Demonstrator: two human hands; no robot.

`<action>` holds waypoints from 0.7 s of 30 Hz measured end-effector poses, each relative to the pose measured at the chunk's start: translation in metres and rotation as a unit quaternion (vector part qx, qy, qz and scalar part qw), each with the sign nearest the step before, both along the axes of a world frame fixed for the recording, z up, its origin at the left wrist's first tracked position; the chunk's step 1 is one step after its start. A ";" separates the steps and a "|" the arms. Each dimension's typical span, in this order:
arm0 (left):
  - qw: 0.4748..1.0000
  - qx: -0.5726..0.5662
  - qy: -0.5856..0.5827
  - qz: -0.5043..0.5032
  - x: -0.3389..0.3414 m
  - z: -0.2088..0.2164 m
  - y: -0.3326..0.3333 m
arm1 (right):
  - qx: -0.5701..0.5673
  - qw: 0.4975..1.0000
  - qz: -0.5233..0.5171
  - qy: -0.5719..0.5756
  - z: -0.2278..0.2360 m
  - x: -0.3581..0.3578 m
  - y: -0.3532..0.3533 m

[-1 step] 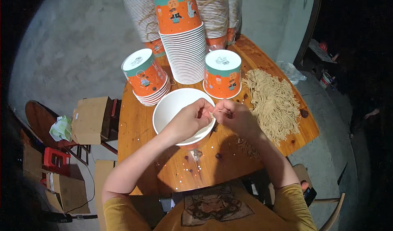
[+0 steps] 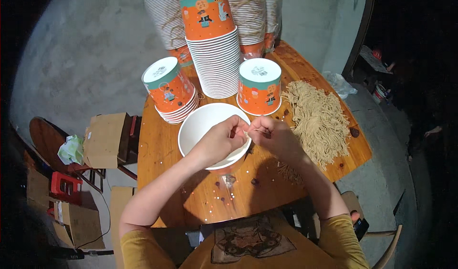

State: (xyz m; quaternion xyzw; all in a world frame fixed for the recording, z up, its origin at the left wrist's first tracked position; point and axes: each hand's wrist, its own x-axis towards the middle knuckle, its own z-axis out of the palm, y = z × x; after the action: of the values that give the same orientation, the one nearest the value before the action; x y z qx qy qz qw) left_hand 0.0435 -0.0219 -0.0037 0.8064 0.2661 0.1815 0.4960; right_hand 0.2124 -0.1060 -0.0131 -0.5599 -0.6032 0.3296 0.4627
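- Nothing visibly shifts from the earlier frame — both hands keep the same pose, close together.
- Left hand (image 2: 222,140): thumb and fingertips pinch a thin pale strand (image 2: 247,135) over the right rim of the open bucket.
- Right hand (image 2: 274,135): fingers curl inward and grip the same strand, just beside the left fingertips; its far ends are hidden.
- Open bucket (image 2: 200,121): upright on the bench (image 2: 162,178), white inside, partly covered by the left hand.
- Cord pile (image 2: 319,121): tan, loose, heaped on the bench to the right of the right hand.
- Tall stack (image 2: 213,64): orange and teal buckets nested upside down, behind the open bucket.
- Short stack (image 2: 169,92): also upside down and tilted, to the left of the tall one.
- Upturned bucket (image 2: 260,92): right of the tall stack, near the cord pile.
- Bagged stacks (image 2: 245,16): farther back — in clear plastic, against the wall.
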 end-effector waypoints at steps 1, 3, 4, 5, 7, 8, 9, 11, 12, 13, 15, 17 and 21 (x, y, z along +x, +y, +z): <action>1.000 0.002 0.013 0.010 0.000 0.001 0.000 | 0.001 1.000 -0.001 -0.001 -0.001 0.000 0.000; 1.000 -0.009 0.021 0.018 0.002 0.005 -0.003 | 0.024 1.000 -0.006 -0.011 -0.005 0.001 -0.001; 0.999 -0.020 0.030 0.030 0.001 0.006 -0.004 | 0.025 1.000 -0.005 -0.011 -0.005 0.000 -0.002; 0.999 -0.020 0.030 0.031 0.000 0.005 -0.004 | 0.028 1.000 0.000 -0.009 -0.003 -0.001 -0.003; 0.999 -0.025 0.022 0.033 0.000 0.004 -0.003 | 0.030 1.000 0.004 -0.008 -0.005 -0.001 -0.004; 0.999 -0.025 0.022 0.033 0.000 0.003 -0.004 | 0.049 0.999 -0.004 -0.019 -0.008 -0.001 -0.003; 0.998 0.020 0.022 0.048 0.000 0.002 -0.006 | 0.067 0.997 -0.012 -0.030 -0.010 -0.001 -0.003; 0.996 0.065 0.019 0.061 0.001 -0.001 -0.008 | 0.072 0.997 -0.017 -0.030 -0.010 -0.002 -0.005; 0.988 0.134 0.034 0.073 0.001 -0.002 -0.009 | 0.078 0.996 -0.021 -0.030 -0.010 -0.003 -0.005; 0.975 0.201 0.048 0.084 0.003 -0.002 -0.010 | 0.076 0.996 -0.023 -0.030 -0.009 -0.003 -0.007; 0.985 0.133 0.056 0.089 0.006 0.005 -0.016 | 0.076 0.997 -0.022 -0.017 -0.006 -0.003 -0.010; 0.991 0.067 0.065 0.100 0.005 0.006 -0.018 | 0.101 0.993 -0.026 -0.053 -0.012 -0.001 -0.007; 0.995 -0.008 -0.013 0.098 0.005 -0.011 -0.010 | 0.108 0.992 -0.027 -0.065 -0.011 -0.004 -0.008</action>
State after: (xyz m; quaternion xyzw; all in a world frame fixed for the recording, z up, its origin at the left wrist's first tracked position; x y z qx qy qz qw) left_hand 0.0483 -0.0320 -0.0147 0.7699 0.3384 0.2377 0.4860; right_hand 0.2088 -0.1137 -0.0237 -0.5430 -0.6486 0.2132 0.4889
